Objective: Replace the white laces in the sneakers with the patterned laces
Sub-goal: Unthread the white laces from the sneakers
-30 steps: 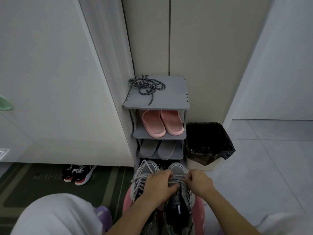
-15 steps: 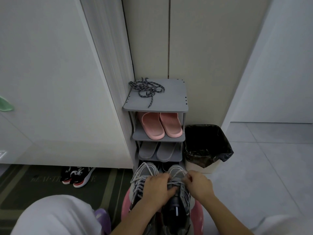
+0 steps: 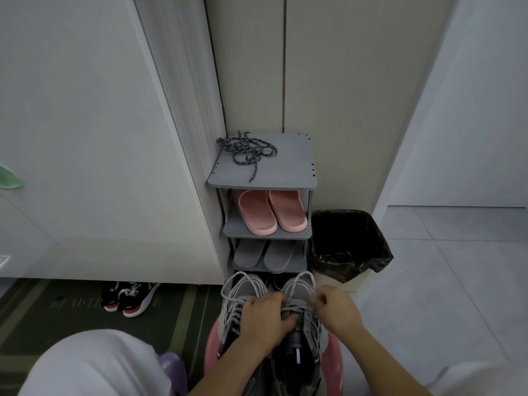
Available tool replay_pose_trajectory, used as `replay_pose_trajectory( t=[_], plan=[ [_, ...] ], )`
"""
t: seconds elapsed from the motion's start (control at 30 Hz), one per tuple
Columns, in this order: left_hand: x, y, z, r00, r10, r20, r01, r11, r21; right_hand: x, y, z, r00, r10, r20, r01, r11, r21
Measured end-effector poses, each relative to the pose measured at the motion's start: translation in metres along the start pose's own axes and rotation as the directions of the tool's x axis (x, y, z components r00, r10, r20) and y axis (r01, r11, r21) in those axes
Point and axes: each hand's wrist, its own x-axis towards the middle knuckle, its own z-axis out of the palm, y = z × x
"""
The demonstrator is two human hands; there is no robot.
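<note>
Two grey sneakers stand side by side on a pink stool (image 3: pixel 333 364) in front of me. The left sneaker (image 3: pixel 243 292) keeps its white lace tied in a loop. On the right sneaker (image 3: pixel 300 292), my left hand (image 3: pixel 265 318) presses over the lacing and grips the white lace (image 3: pixel 305 277). My right hand (image 3: pixel 337 307) pinches the same lace on the right side, and a loop of it arcs over the toe. The patterned dark laces (image 3: pixel 245 151) lie in a tangle on top of the grey shoe rack (image 3: pixel 291 172).
Pink slippers (image 3: pixel 271 211) and grey slippers (image 3: pixel 265 254) fill the rack's shelves. A bin with a black bag (image 3: pixel 348 244) stands to the rack's right. Black and red shoes (image 3: pixel 130 298) lie on a dark mat at the left. My knee in white cloth (image 3: pixel 91 364) is at lower left.
The right hand has drawn the white lace out to the right, and a loop now stands over the right sneaker's toe. The camera has tilted slightly.
</note>
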Motion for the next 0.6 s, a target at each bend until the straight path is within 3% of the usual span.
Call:
replay_pose_trajectory(
  t=[0.1, 0.2, 0.27, 0.37, 0.5, 0.6],
  plan=[
    [0.001, -0.001, 0.0, 1.0, -0.004, 0.003, 0.004, 1.0, -0.012, 0.003, -0.009, -0.021, 0.974, 0.013, -0.224, 0.051, 0.959, 0.278],
    [0.002, -0.001, 0.0, 1.0, -0.003, 0.004, 0.003, 1.0, -0.009, 0.008, -0.013, -0.035, 0.97, 0.06, -0.236, 0.062, 0.877, 0.477],
    [0.001, 0.0, 0.001, 1.0, -0.007, 0.007, 0.007, 1.0, 0.001, 0.004, -0.012, -0.029, 0.994, 0.048, -0.099, 0.002, 0.892, 0.452],
    [0.001, 0.001, 0.0, 1.0, -0.012, 0.006, 0.012, 1.0, 0.009, -0.002, -0.002, -0.004, 0.994, 0.047, 0.1, -0.062, 0.985, 0.16],
    [0.001, 0.0, 0.0, 1.0, -0.017, -0.001, 0.017, 1.0, -0.002, -0.002, 0.0, 0.004, 1.0, 0.012, 0.0, -0.012, 0.996, 0.088],
    [0.001, -0.001, 0.001, 1.0, -0.017, 0.0, 0.017, 1.0, -0.019, 0.001, -0.008, -0.019, 0.979, 0.052, -0.199, 0.005, 0.962, 0.274]
  ],
)
